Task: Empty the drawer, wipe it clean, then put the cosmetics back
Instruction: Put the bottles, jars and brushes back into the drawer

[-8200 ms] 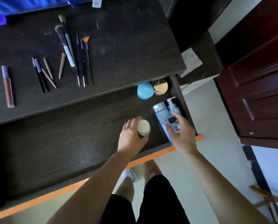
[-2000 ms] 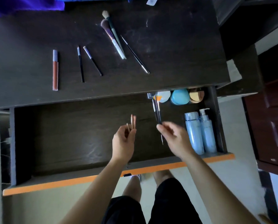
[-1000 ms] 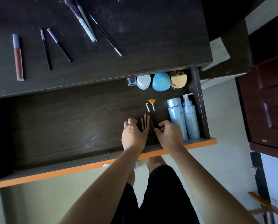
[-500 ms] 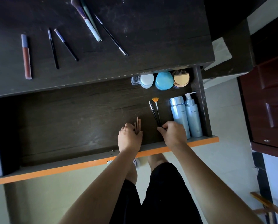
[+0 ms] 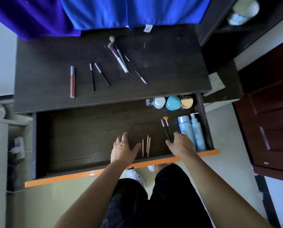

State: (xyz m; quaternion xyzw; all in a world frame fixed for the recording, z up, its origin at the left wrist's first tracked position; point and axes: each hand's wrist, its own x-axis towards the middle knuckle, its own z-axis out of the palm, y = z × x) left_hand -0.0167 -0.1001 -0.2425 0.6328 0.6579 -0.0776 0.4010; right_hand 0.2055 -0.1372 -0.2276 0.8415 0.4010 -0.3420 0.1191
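Head view looks straight down on a dark bench point(image 5: 170, 63) with its drawer point(image 5: 71, 177) pulled out, the orange front edge nearest the person. The left hand point(image 5: 123, 148) hovers low over the drawer floor with fingers spread and holding nothing, just left of three slim peach-coloured sticks point(image 5: 146, 145) that lie side by side, pointing away from the front edge. The right hand point(image 5: 180, 143) sits over the near ends of two thin dark-handled brushes point(image 5: 167, 129), one with an orange fan tip. Its thumb and fingers lie on either side of the handles, but whether it pinches them or only touches them I cannot tell. Just right of those brushes, two pale blue bottles point(image 5: 191, 132) lie against the drawer's right wall, one with a pump top. Along the back of the drawer, partly under the bench edge, stand a small clear pot point(image 5: 150, 102), a white jar point(image 5: 159, 102), a blue jar point(image 5: 173, 103) and a gold-lidded jar point(image 5: 186, 102) in a row. On the bench top lie a reddish lip gloss tube point(image 5: 72, 81), two short black brushes point(image 5: 92, 77), two large fluffy brushes point(image 5: 118, 58) close together, and a long thin brush point(image 5: 135, 69) beside them. Blue cloth point(image 5: 121, 12) hangs over the far edge of the bench.
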